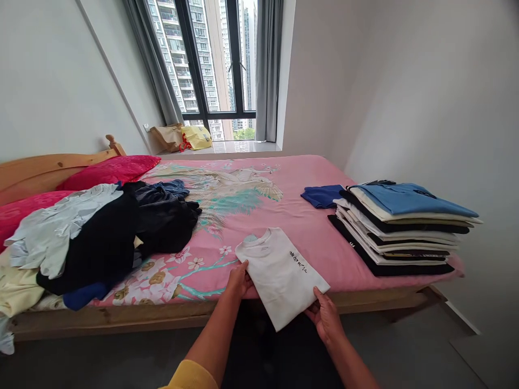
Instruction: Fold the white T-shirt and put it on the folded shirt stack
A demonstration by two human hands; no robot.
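A white T-shirt [279,275], folded into a rectangle with dark writing along one side, is held between my two hands at the bed's front edge. Its collar points away from me, and its near corner hangs past the edge. My left hand [240,279] grips the left side, thumb on top and fingers underneath. At the lower right corner my right hand [323,314] pinches the fabric with the thumb above. To the right rises a tall stack of folded clothes [405,227] with a blue shirt [417,199] on top.
A loose heap of clothes [105,232] covers the bed's left side, before red pillows [109,172] and a wooden headboard [52,167]. A folded dark blue garment [321,196] lies beside the stack. Bags [197,137] stand on the windowsill. Pink floral bedding [300,170] spreads between.
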